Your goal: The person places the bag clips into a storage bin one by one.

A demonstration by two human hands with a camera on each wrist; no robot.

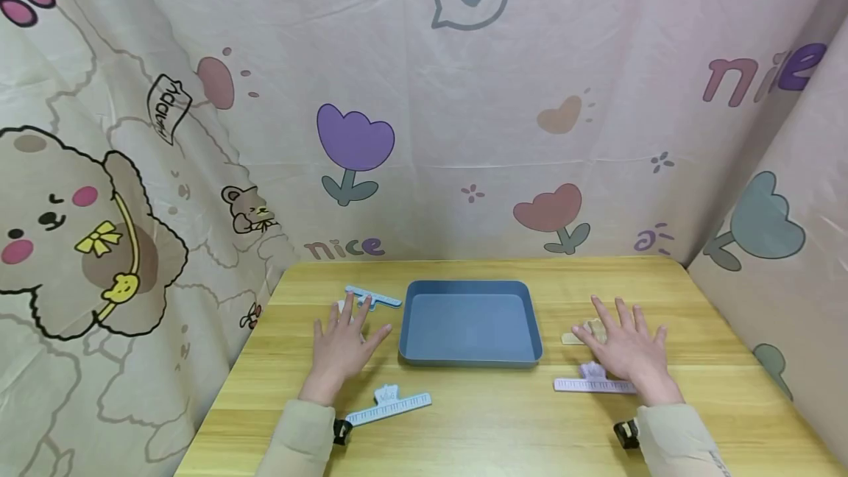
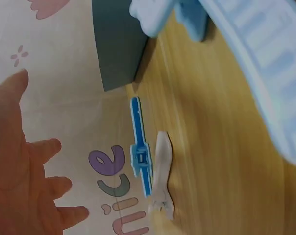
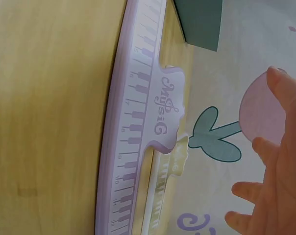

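My left hand (image 1: 339, 353), fingers spread and straight, is held over the left side of the table. Partly behind its fingers lie a blue clip (image 1: 386, 300) and a white clip (image 2: 161, 169), the latter mostly hidden in the head view. A light blue piano-key clip (image 1: 391, 409) lies nearer, to that hand's right. On the other side, my right hand (image 1: 629, 350) also has its fingers spread and holds nothing. Under or beside it are a cream-yellow clip (image 1: 571, 338), partly covered, and a purple piano-key clip (image 3: 133, 115) with lettering on its tab.
Between the hands a blue-grey rectangular tray (image 1: 470, 322) sits on the wooden table (image 1: 490, 425), with nothing visible inside. A printed curtain (image 1: 450, 94) hangs behind the table and along both sides. Small black devices (image 1: 626, 433) are at both wrists.
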